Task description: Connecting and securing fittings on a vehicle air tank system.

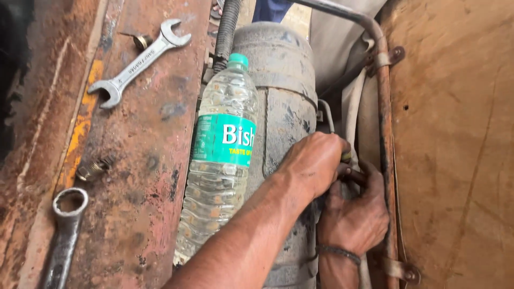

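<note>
Both hands work in the narrow gap at lower right of centre, between the grey, grimy metal cylinder tank (pixel 284 107) and the rusty bent pipe (pixel 383 134). Left hand (pixel 313 163) reaches across the tank, fingers curled down over a small dark fitting (pixel 350 174); right hand (pixel 353 214), a dark band on its wrist, is closed around the same spot from below. Exact grip hidden.

Risk, as judged: tight gap, greasy surfaces; a slip could bang knuckles on the pipe.

Clear plastic water bottle (pixel 222 155), green cap, teal label band with white lettering, lies against the tank. Silver open-ended spanner (pixel 139 61) upper left; dark ring spanner (pixel 67 230) lower left, on the rusty red metal deck (pixel 150 176).
</note>
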